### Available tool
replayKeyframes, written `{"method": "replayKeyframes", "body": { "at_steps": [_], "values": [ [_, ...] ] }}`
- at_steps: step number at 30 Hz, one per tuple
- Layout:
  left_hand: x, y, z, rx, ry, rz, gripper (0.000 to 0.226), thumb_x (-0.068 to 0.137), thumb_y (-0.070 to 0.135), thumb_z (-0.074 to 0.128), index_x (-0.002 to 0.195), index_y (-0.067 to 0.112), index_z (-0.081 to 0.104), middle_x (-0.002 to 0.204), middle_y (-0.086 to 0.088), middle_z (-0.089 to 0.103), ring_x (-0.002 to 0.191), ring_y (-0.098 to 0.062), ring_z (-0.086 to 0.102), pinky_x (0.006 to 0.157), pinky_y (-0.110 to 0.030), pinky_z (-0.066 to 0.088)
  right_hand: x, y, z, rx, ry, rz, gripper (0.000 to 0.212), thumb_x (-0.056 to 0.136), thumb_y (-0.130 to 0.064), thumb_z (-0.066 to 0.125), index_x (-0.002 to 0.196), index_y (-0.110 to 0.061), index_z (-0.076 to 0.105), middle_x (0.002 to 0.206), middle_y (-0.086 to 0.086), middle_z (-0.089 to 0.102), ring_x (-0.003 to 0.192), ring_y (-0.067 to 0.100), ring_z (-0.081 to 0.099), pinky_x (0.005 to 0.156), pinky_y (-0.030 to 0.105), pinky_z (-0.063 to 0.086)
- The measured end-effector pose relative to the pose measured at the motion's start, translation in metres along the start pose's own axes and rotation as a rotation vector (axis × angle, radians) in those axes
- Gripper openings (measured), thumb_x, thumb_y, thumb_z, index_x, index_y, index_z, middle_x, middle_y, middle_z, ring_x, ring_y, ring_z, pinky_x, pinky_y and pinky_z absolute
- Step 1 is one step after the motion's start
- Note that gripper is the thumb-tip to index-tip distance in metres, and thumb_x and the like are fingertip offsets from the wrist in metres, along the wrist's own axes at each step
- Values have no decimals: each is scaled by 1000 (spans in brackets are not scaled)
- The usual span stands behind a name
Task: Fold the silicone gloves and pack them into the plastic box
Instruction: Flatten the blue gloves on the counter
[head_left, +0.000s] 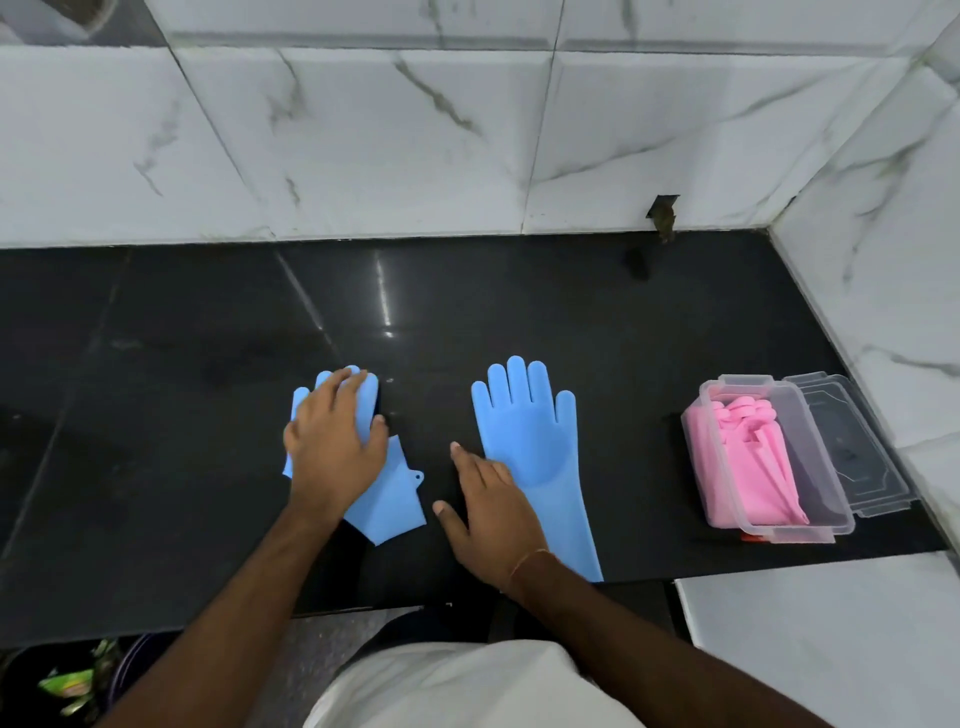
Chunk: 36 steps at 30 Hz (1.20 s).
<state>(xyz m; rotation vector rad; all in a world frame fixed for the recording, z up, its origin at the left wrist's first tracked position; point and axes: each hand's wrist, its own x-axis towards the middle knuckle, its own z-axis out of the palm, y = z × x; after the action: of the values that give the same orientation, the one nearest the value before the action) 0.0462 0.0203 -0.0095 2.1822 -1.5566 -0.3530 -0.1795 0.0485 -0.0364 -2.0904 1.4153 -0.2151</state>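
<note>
Left hand (335, 441) presses flat, fingers straight, on the folded blue silicone glove (387, 493); right hand (491, 512) rests relaxed on the flat blue glove (530, 441), grasping nothing; the clear plastic box (826, 488) at right holds pink gloves (743, 457).

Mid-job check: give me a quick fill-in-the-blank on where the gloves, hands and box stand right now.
1. The left hand presses flat on the ____ blue glove.
2. The right hand rests at the edge of the flat blue glove, which lies ____ on the counter.
3. The plastic box already holds gloves coloured ____.
4. The box's clear lid lies on its ____ side.

Missing words: folded; unfolded; pink; right
</note>
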Motion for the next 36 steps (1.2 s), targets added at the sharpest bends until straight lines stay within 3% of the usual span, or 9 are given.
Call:
{"method": "replayKeyframes", "body": {
  "at_steps": [5, 11, 15, 20, 22, 25, 28, 31, 36],
  "values": [
    [-9, -60, -25, -360, -146, -658, 83, 101, 35, 71, 170, 9, 32, 168, -18, 45, 151, -41, 47, 121, -53, 42, 37, -46, 16, 327, -144, 255, 90, 95, -41, 74, 167, -16, 27, 156, 1, 54, 145, 24, 48, 123, 42, 40],
    [-5, -71, -29, -746, -293, -762, 43, 103, 22, 76, 140, 2, 69, 128, -17, 79, 114, -34, 78, 94, -47, 64, 55, -63, 36, 532, -221, 358, 57, 92, -22, 77, 147, -19, 62, 97, -13, 68, 111, 16, 68, 102, 28, 53],
    [-5, -45, -42, -909, -350, -679, 16, 103, 18, 71, 116, 13, 79, 108, -11, 87, 89, -22, 85, 73, -35, 63, 51, -62, 31, 512, -164, 272, 53, 84, -38, 85, 133, -24, 68, 109, -12, 59, 109, 15, 64, 89, 20, 48],
    [-9, 22, -47, -1050, -316, -519, 36, 83, 36, 72, 112, 15, 77, 102, -17, 84, 82, -23, 83, 65, -32, 65, 36, -65, -16, 541, 56, -76, 119, 64, -70, 90, 161, -49, 25, 160, -35, 25, 147, -11, 32, 108, 5, 35],
    [-9, 49, -41, -1143, -396, -456, 54, 77, 57, 73, 109, 14, 79, 99, -17, 82, 83, -22, 81, 68, -31, 66, 34, -66, -38, 699, -7, -139, 115, 68, -52, 99, 157, -57, 25, 153, -38, 40, 143, -8, 46, 106, 8, 44],
    [-4, 75, -35, -1177, -595, -312, 66, 96, 76, 47, 116, 27, 86, 113, -6, 84, 99, -17, 81, 86, -31, 64, 27, -47, -63, 826, 129, 5, 82, 84, -28, 91, 152, -34, 44, 135, -11, 70, 123, 10, 70, 104, 40, 60],
    [-3, 96, -20, -1078, -735, -140, 76, 105, 70, 25, 132, 26, 81, 136, 2, 79, 125, -13, 74, 110, -36, 52, 16, -8, -83, 1019, 192, 256, 47, 99, -9, 68, 139, -32, 59, 118, -2, 79, 108, 21, 78, 95, 45, 64],
    [-13, 122, 0, -1027, -802, -1, 68, 112, 60, 24, 141, 26, 75, 145, 11, 74, 141, -8, 65, 122, -33, 44, 2, 30, -98, 1216, 200, 401, 51, 98, -1, 59, 142, -26, 62, 122, 4, 80, 112, 27, 77, 100, 51, 62],
    [-31, 160, 45, -916, -520, 162, 38, 117, 28, 42, 140, 21, 71, 138, 13, 76, 135, -2, 65, 112, -19, 49, -17, 95, -116, 1563, 298, 391, 58, 90, 4, 62, 145, -15, 62, 139, 22, 70, 125, 42, 69, 100, 51, 59]
  ]
}}
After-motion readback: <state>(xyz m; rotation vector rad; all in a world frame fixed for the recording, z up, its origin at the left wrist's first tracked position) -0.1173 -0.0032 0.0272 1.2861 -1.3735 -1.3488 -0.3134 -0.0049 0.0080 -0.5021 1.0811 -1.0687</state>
